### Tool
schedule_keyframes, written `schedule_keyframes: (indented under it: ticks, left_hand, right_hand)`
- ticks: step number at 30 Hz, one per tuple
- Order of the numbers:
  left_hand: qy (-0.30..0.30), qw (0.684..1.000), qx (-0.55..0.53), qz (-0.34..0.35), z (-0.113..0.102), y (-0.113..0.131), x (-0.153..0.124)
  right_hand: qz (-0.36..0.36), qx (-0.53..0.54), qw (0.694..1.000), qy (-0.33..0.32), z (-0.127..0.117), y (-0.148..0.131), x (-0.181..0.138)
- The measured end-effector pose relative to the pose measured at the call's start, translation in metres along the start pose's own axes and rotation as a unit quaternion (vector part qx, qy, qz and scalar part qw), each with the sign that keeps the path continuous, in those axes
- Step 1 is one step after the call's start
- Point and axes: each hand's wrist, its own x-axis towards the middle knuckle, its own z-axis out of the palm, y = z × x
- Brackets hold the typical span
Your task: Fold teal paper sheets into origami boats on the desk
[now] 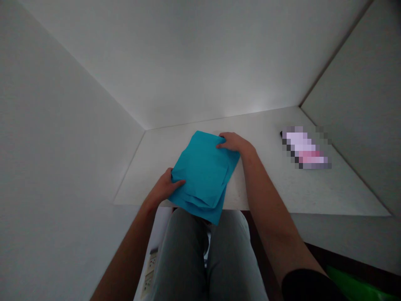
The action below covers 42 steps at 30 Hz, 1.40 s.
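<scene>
Several layers of blue paper are held tilted over the front edge of a white shelf-like surface. My left hand grips the lower left edge, thumb on top and fingers underneath. At the upper right corner, my right hand is closed on the paper, with some fingers hidden behind it. The layers do not line up; a lower one sticks out toward me and to the right.
A blurred-out phone-like object lies on the surface to the right. White walls enclose the left, back and right sides. Below the front edge are my legs, power sockets at lower left and something green at lower right.
</scene>
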Motion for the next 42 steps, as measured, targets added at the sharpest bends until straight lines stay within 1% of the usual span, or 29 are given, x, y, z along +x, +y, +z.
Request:
schedule_keyframes:
  ticks: [2,3,6,8,11,13,15,17,18,19,21,23,25,26,27,29,31,33,35,36,38,40,42]
  left_hand:
    - [0.003,0.999,-0.011,0.042,-0.005,0.001,-0.004]
    - [0.011,0.998,-0.009,0.065,-0.01,0.003,-0.005]
    - [0.055,0.989,0.01,0.138,-0.035,0.017,-0.004]
    - [0.083,0.976,0.017,0.202,-0.06,0.03,-0.001]
    - [0.121,0.951,0.006,0.283,-0.099,0.049,0.004]
    - [0.189,0.936,-0.022,0.296,-0.119,0.056,0.01]
    - [0.288,0.912,-0.087,0.278,-0.127,0.056,0.02]
    - [0.368,0.879,-0.183,0.241,-0.119,0.048,0.035]
    - [0.387,0.864,-0.235,0.219,-0.109,0.042,0.043]
    - [0.386,0.856,-0.282,0.194,-0.096,0.035,0.052]
    - [0.341,0.858,-0.356,0.146,-0.064,0.02,0.069]
    - [0.278,0.867,-0.389,0.138,-0.034,0.009,0.082]
    - [0.259,0.867,-0.409,0.121,-0.012,0.002,0.09]
    - [0.261,0.865,-0.414,0.114,-0.006,0.001,0.093]
    - [0.272,0.861,-0.416,0.109,-0.003,0.001,0.095]
    - [0.297,0.857,-0.408,0.106,-0.005,0.002,0.099]
    - [0.309,0.86,-0.396,0.093,-0.012,0.002,0.102]
    - [0.299,0.87,-0.386,0.062,-0.022,-0.002,0.102]
    - [0.282,0.878,-0.386,0.025,-0.03,-0.01,0.098]
    - [0.278,0.875,-0.396,0.007,-0.034,-0.016,0.094]
    - [0.277,0.851,-0.444,-0.035,-0.039,-0.031,0.083]
    - [0.279,0.811,-0.508,-0.079,-0.042,-0.047,0.068]
    - [0.28,0.777,-0.552,-0.117,-0.044,-0.061,0.051]
  right_hand:
    - [-0.009,0.023,1.0,0.014,0.002,-0.002,0.001]
    - [-0.013,0.051,0.998,0.022,0.003,-0.003,0.001]
    - [-0.01,0.177,0.984,0.033,0.004,-0.006,-0.002]
    - [-0.014,0.27,0.962,0.034,0.003,-0.009,-0.004]
    - [-0.048,0.407,0.912,0.016,0.001,-0.013,-0.008]
    - [-0.062,0.472,0.879,0.027,-0.001,-0.015,-0.01]
    - [-0.066,0.505,0.857,0.086,-0.002,-0.017,-0.01]
    - [-0.066,0.511,0.842,0.162,-0.002,-0.019,-0.008]
    - [-0.064,0.507,0.839,0.188,-0.002,-0.019,-0.007]
    - [-0.06,0.5,0.84,0.201,-0.001,-0.02,-0.006]
    - [-0.049,0.485,0.85,0.199,0.002,-0.021,-0.004]
    - [-0.047,0.473,0.862,0.177,0.005,-0.022,-0.003]
    - [-0.058,0.465,0.87,0.155,0.01,-0.024,-0.002]
    - [-0.066,0.46,0.873,0.147,0.012,-0.024,-0.001]
    - [-0.075,0.452,0.878,0.141,0.015,-0.024,0.0]
    - [-0.089,0.426,0.888,0.149,0.021,-0.024,0.004]
    - [-0.092,0.393,0.896,0.186,0.027,-0.023,0.009]
    - [-0.087,0.367,0.899,0.223,0.032,-0.02,0.016]
    - [-0.084,0.362,0.899,0.233,0.037,-0.017,0.022]
    - [-0.082,0.363,0.898,0.233,0.039,-0.016,0.024]
    - [-0.08,0.364,0.896,0.239,0.043,-0.014,0.027]
    - [-0.076,0.352,0.898,0.253,0.045,-0.013,0.028]
    - [-0.07,0.329,0.908,0.251,0.046,-0.012,0.027]
